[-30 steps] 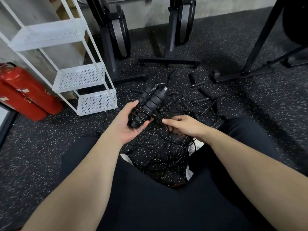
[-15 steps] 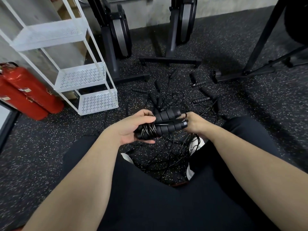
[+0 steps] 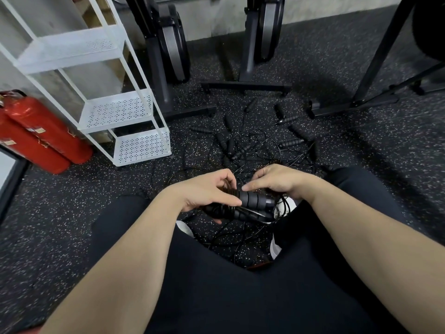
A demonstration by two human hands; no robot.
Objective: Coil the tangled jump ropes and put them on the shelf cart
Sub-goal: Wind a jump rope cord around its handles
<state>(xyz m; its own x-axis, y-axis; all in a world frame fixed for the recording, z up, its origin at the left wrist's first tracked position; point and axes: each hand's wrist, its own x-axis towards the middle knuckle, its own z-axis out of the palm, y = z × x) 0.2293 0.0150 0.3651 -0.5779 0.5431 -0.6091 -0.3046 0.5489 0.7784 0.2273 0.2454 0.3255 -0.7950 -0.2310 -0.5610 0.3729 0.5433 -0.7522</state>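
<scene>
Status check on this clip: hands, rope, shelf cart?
Left hand and right hand both gripping coiled rope bundle. Shelf cart bare. Tangled ropes on floor between.

Two bare hands were in view: the left hand (image 3: 207, 194) and the right hand (image 3: 277, 180). Between them lay one coiled jump rope (image 3: 250, 206) showing two black handles. At twelve o'clock from the hands, a tangle of ropes (image 3: 260, 143) held roughly ten loose handles. At ten o'clock stood one shelf cart (image 3: 115, 102) with three tiers, and two fire extinguishers (image 3: 41, 133).
</scene>
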